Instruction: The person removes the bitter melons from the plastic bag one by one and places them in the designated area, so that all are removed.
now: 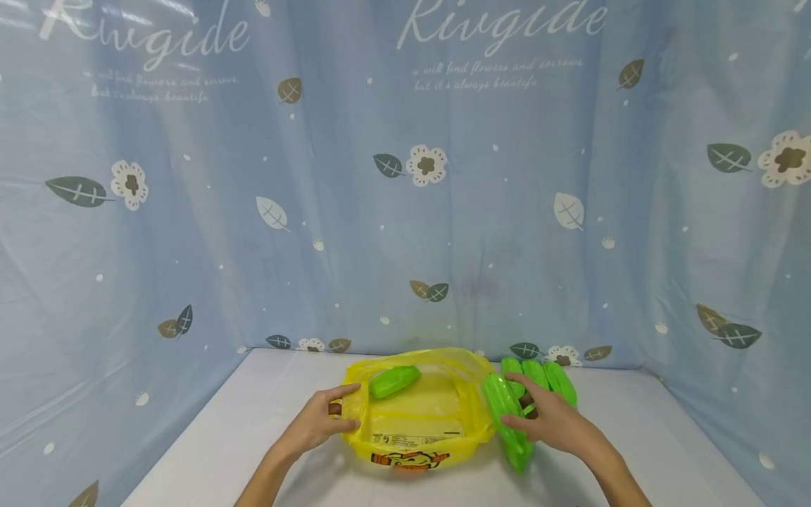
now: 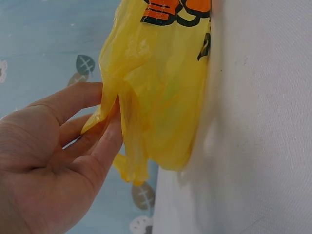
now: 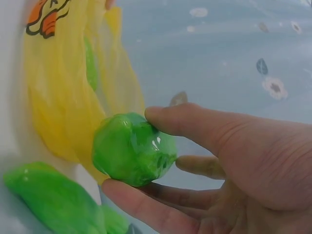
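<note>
A yellow plastic bag [image 1: 431, 447] with an orange and black cartoon print stands with its mouth spread wide. My left hand [image 1: 319, 419] pinches its left edge; in the left wrist view, folds of the bag [image 2: 161, 112] pass between thumb and fingers. Inside the bag, toward the left, lies one glossy green packet [image 1: 394, 382]. With my right hand [image 1: 551, 419] I grip another long green packet [image 1: 505, 415] at the bag's right rim. The right wrist view shows this held packet [image 3: 131, 146] end-on between thumb and fingers, overlapping the bag's side.
Several more green packets [image 1: 560, 384] lie side by side behind my right hand, right of the bag. The white table [image 1: 241, 422] ends at a blue patterned curtain [image 1: 481, 267] along the back and sides.
</note>
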